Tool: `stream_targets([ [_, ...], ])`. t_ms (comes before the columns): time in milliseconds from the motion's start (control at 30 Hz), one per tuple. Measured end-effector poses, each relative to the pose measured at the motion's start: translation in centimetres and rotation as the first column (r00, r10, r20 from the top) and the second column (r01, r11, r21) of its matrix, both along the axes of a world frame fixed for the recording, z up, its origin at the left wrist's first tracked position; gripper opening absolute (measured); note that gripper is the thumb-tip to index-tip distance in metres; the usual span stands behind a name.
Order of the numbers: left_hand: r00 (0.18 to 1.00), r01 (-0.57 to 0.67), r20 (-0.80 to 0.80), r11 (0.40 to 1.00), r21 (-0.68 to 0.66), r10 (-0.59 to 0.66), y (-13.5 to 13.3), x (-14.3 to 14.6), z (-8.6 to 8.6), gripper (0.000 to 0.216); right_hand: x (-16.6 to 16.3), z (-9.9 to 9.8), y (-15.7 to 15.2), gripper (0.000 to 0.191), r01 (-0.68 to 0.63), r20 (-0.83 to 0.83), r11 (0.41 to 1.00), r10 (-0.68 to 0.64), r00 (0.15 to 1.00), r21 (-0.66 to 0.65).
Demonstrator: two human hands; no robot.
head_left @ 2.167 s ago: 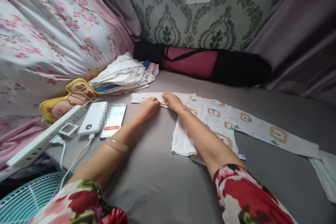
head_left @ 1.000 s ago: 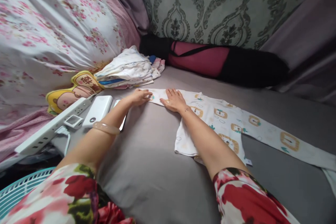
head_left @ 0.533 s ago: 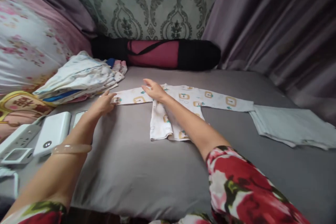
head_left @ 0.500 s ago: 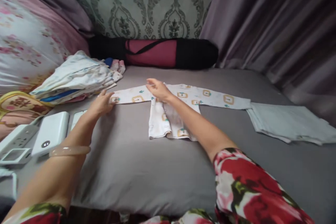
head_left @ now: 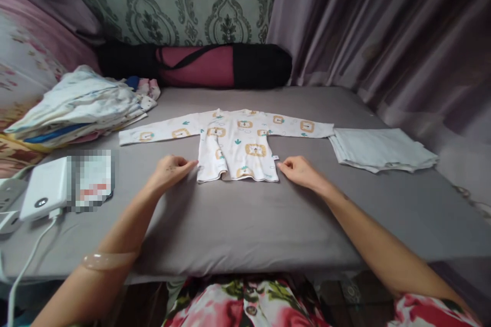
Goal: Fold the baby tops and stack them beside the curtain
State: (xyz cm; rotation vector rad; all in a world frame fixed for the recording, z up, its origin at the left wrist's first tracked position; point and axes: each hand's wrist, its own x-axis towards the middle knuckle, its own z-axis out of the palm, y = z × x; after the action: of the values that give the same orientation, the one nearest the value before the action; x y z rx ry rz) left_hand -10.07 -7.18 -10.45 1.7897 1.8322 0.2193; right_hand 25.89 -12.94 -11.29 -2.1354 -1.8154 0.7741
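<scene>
A small white long-sleeved shirt (head_left: 233, 145) with orange lion faces and green leaves lies spread out, sleeves stretched to both sides. Its front has a fold left of centre, and the hem is slightly wavy. My left hand (head_left: 174, 171) is closed, its fingertips pinching the shirt's left side edge just above the hem. On the opposite side my right hand (head_left: 301, 169), also closed, pinches the right side edge below a small white tag (head_left: 275, 158). The right sleeve's cuff meets a folded pale grey-green cloth (head_left: 383, 148).
A heap of clothes (head_left: 80, 104) lies at the back left. Nearer are a white power bank (head_left: 45, 186) with a cable (head_left: 32, 260) and a blurred-out flat object (head_left: 94, 179). A black and maroon long bag (head_left: 199, 65) lies along the wall. Curtains (head_left: 345, 25) hang at right.
My left hand has left the left cuff and my right hand the shoulder area; both are now at the shirt's lower sides. The shirt's front is spread wider. The view has shifted.
</scene>
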Motion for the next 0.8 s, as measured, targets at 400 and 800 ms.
stream_targets([
  [400,0.989,-0.079,0.127,0.996,0.041,0.073,-1.2,2.3,-0.6,0.034,-3.6,0.7,-1.8,0.02,-0.035,0.209,0.999,0.03,0.977,0.02],
  [800,0.841,-0.006,0.541,1.0,-0.013,0.012,0.1,-3.1,-0.1,0.062,-1.3,-0.5,-0.8,0.044,-0.116,-0.212,0.992,0.124,0.969,0.051],
])
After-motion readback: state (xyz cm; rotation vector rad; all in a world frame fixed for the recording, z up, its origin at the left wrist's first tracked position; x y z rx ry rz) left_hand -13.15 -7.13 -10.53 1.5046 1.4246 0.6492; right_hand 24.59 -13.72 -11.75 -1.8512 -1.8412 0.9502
